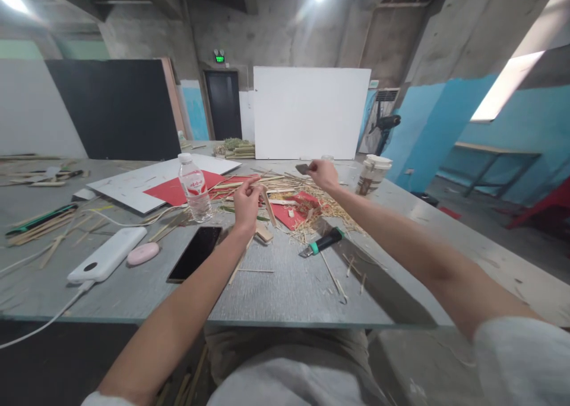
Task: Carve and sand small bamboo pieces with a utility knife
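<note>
My left hand (247, 203) is raised over the table with its fingers curled. At its thumb side a short, pale bamboo strip (269, 208) slants downward, its upper end pinched at the thumb. My right hand (325, 174) reaches farther out, pinching a small, flat, dark grey piece (303, 169) that looks like folded sandpaper. Beneath and between the hands lie thin bamboo sticks (278, 183), curly shavings and red paper (289, 215). A small wooden block (263, 233) rests just below the left hand. Nearer to me is a black and green utility knife (323, 242), blade pointing left.
A water bottle (195, 189) stands left of my left hand, beside a black phone (195, 254). Farther left are a white power bank (107, 254) with a cable and a pink oval case (143, 253). A lidded cup (373, 174) stands beyond my right forearm.
</note>
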{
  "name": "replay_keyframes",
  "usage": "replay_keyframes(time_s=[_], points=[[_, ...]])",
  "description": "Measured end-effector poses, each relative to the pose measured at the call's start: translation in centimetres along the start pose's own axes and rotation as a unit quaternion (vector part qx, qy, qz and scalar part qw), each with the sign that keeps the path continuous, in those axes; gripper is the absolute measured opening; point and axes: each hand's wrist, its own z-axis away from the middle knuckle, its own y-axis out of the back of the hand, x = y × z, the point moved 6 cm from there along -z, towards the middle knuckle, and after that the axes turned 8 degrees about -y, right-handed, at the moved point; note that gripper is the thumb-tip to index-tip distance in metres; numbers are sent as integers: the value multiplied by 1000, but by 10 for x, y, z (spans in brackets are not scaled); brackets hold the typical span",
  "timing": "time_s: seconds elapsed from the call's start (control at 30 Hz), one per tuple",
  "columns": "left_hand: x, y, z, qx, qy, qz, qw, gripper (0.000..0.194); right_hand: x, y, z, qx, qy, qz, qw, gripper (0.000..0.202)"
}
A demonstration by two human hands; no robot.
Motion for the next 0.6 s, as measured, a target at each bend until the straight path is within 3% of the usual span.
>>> replay_keyframes(time_s=[0.1, 0.23, 0.3, 0.4, 0.5, 0.6], points=[[2, -14, 9, -54, 24, -8, 998, 28, -12, 15, 32, -39, 28, -131, 990, 39], [15, -33, 33, -168, 70, -21, 983, 21, -8, 29, 107, -109, 60, -245, 961, 37], [27, -35, 51, -218, 83, -26, 972, 18, 1, 34, 147, -128, 64, -270, 952, 42], [44, -22, 82, -253, 95, -34, 962, 22, 16, 37, 190, -137, 57, -269, 952, 52], [52, 0, 109, -244, 95, -55, 963, 26, 33, 35, 201, -138, 44, -213, 966, 60], [52, 17, 129, -217, 97, -51, 970, 32, 49, 37, 185, -122, 44, -106, 986, 59]])
